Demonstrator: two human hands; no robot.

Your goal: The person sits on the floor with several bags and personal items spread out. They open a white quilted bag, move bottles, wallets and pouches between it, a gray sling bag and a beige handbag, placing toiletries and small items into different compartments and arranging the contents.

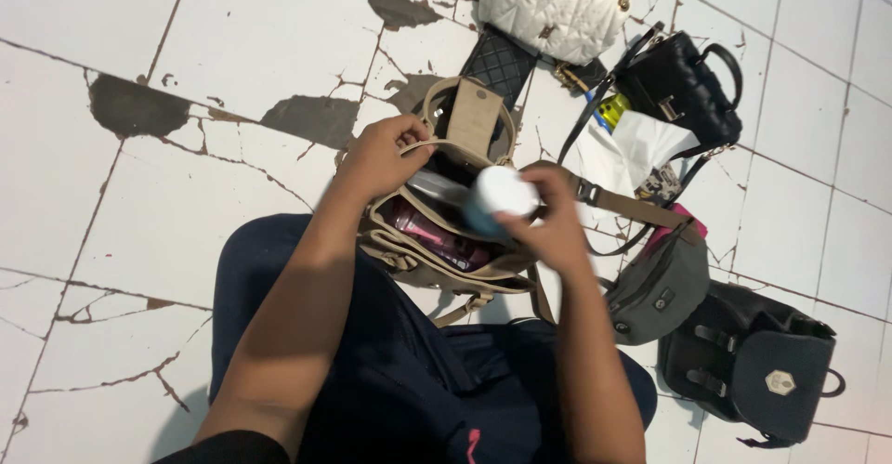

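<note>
Packing is under way at the tan bag [446, 241], which rests open against the person's lap on the cracked tile floor [111, 241]. Left hand [381, 159]: fingers curled, pinching the bag's rim and handle to hold the mouth open. Right hand [556, 227]: closed around a bottle [497, 196] with a white cap, held at the bag's mouth, lower end already inside the opening, cap above the rim. Judged from this position, the bottle is partly in and not yet released.

Contents already in the bag: a pink item [437, 234] lying along the bottom and a pale flat item beside it; what they are cannot be told.

Other bags on the floor, apart from the hands: a white quilted bag [548, 4], a black handbag [683, 78] with white tissue [641, 143] spilling near it, a grey pouch [655, 287] and a black backpack [757, 362]. Whether these are packed cannot be seen, as their interiors are hidden.
</note>
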